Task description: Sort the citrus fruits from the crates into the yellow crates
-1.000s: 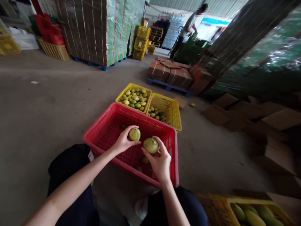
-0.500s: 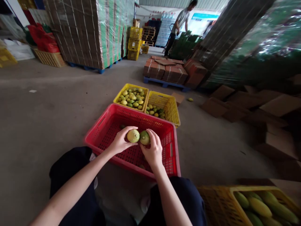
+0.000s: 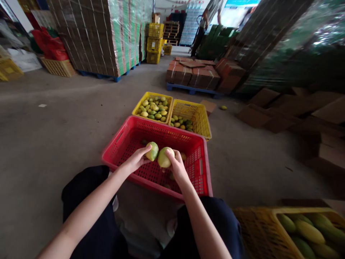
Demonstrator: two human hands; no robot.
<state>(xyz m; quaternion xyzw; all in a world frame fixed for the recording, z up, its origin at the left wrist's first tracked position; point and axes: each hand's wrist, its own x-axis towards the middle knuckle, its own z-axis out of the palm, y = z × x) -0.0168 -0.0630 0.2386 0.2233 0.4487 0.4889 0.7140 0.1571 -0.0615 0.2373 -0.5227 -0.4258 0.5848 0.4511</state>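
Note:
My left hand (image 3: pixel 138 159) grips a green and yellow fruit (image 3: pixel 153 151), thumb over its top and its tapered end pointing down. Close beside it, my right hand (image 3: pixel 176 163) is closed around a paler yellow-green fruit (image 3: pixel 165 157), the thumb lying across its upper side. Their exact kind I cannot make out. Both fruits are held over a red plastic crate (image 3: pixel 118 138) with perforated walls. A few more fruits, such as one near the right hand (image 3: pixel 183 156), lie inside it, partly hidden by my hands.
Beyond the red crate stand two yellow crates: a fuller left one (image 3: pixel 138 104) and a right one (image 3: pixel 203 120) with fewer fruits. Another yellow crate (image 3: pixel 253 230) of elongated fruits is at lower right. Cardboard boxes (image 3: pixel 254 115), loaded pallets (image 3: pixel 194 88) and a person (image 3: pixel 208 21) are farther off.
Both fruits have been turned in my hands: their stem ends faced me before, and now their sides show. The two fruits have moved slightly apart. My view has tilted down slightly.

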